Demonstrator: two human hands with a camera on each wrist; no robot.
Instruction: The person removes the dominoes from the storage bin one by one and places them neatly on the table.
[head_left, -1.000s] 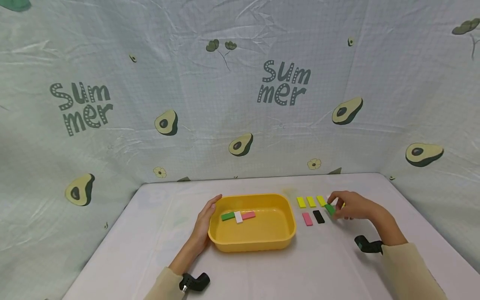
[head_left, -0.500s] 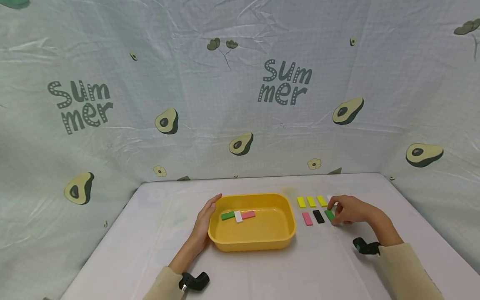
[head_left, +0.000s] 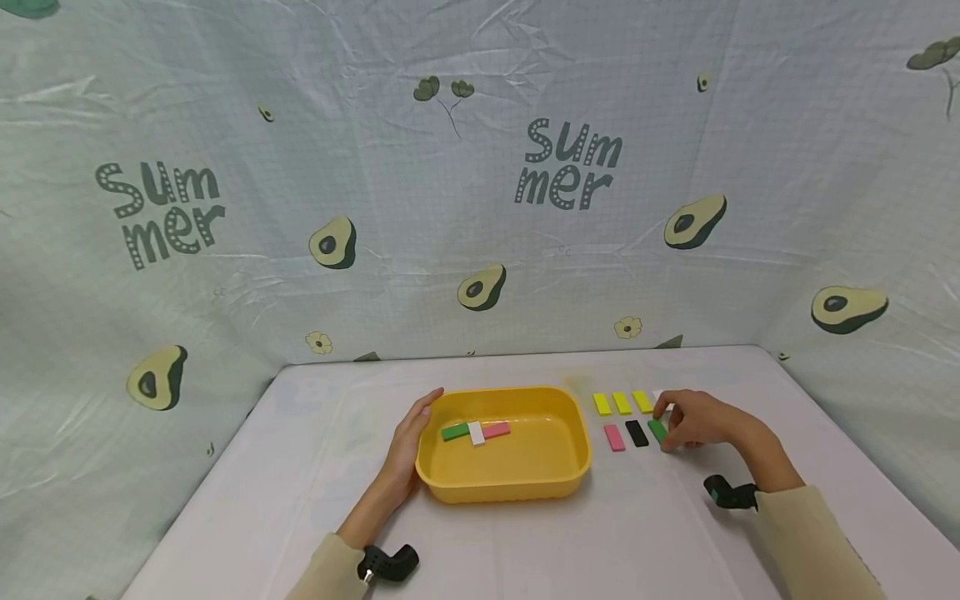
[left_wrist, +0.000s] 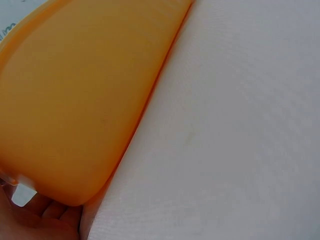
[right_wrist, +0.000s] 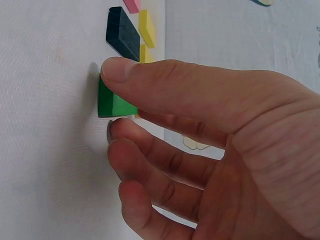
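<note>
My right hand [head_left: 701,418] pinches a small flat green domino block [head_left: 657,430] lengthwise, thumb at its near end and index finger at its far end. In the right wrist view the thumb covers part of that green block [right_wrist: 120,104], and the other fingers curve loosely beside it. The block is the right end of a front row with a black block [head_left: 637,433] and a pink block [head_left: 615,438]. My left hand [head_left: 407,446] lies along the left outer wall of a yellow plastic bin [head_left: 504,492], fingers extended. Its fingers show below the bin's corner in the left wrist view.
Inside the bin lie a green block [head_left: 454,432], a white block [head_left: 476,433] and a pink block [head_left: 497,430]. Behind the front row stand several yellow blocks [head_left: 622,403], with a white block partly hidden by my right hand. A printed sheet [head_left: 405,317] rises behind the table.
My right hand has lowered slightly and turned the green block into line beside the black one, drawing it a little to the left. The left hand and bin stay still.
</note>
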